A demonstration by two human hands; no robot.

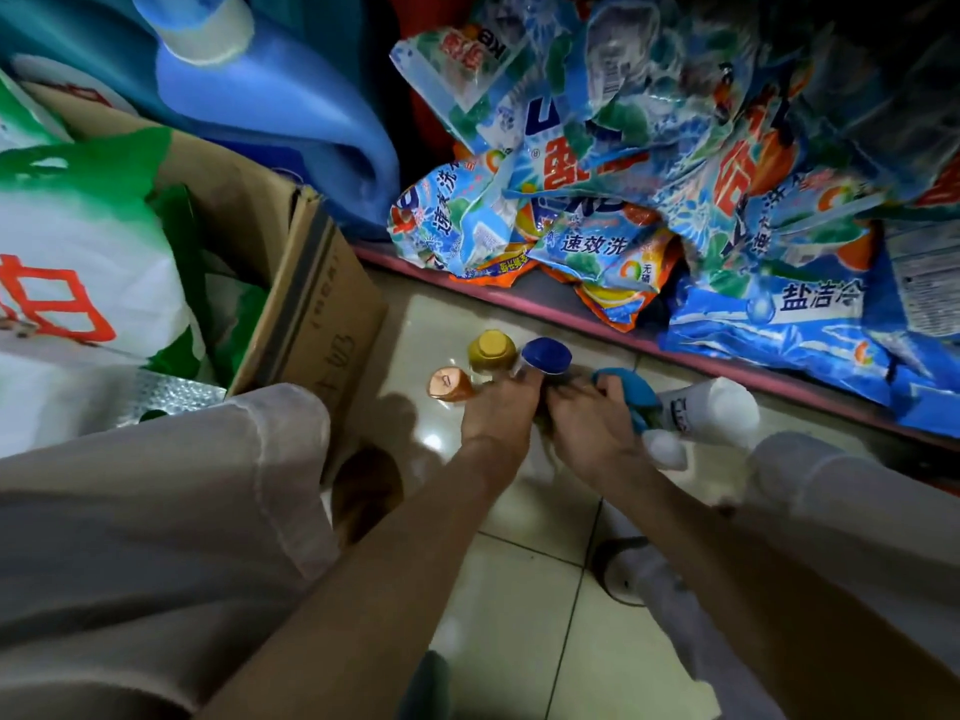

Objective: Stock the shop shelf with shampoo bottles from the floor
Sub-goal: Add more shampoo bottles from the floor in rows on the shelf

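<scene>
Both grips reach to the floor: left hand (496, 407) grasps the blue-capped bottle (545, 357), right hand (592, 423) grasps a blue bottle (636, 394).

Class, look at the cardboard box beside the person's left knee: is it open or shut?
Open. The cardboard box's flap is folded outward, and green-and-white bags show inside it.

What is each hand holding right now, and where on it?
Left hand grips the blue-capped bottle just below its cap. Right hand grips the blue bottle around its body.
</scene>
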